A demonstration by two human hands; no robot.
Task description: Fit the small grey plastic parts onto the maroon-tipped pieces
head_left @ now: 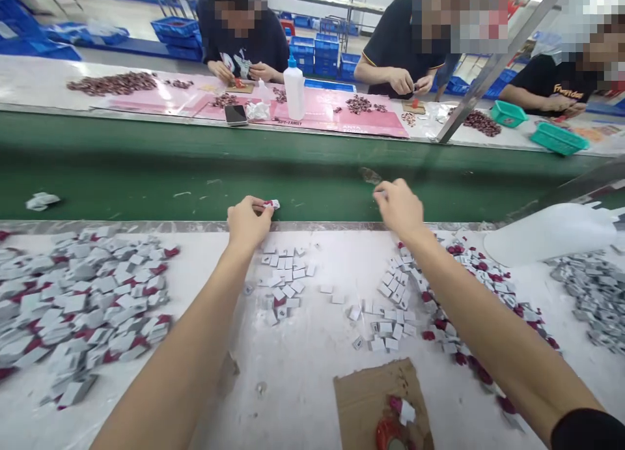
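My left hand (248,223) is over the table's far edge, thumb and fingers pinching a small white piece with a magenta part (272,204). Further right, my right hand (401,208) reaches over the green conveyor belt (312,176), its fingers curled together and slightly blurred. Whether something small sits between those fingertips is hard to tell. Just beyond them is a brownish see-through scrap (371,175). Between my arms lie loose groups of small white-grey blocks (287,267). A brown cardboard piece (359,404) carries a red round object (388,432) and one white-and-magenta piece (406,411).
White-and-magenta pieces (97,294) heap on the left; others (481,267) lie beneath my right forearm. Grey parts (593,300) pile by a white bottle-like object (551,232). Across the belt, co-workers handle small parts near a white bottle (293,92). A metal post (493,79) slants upward.
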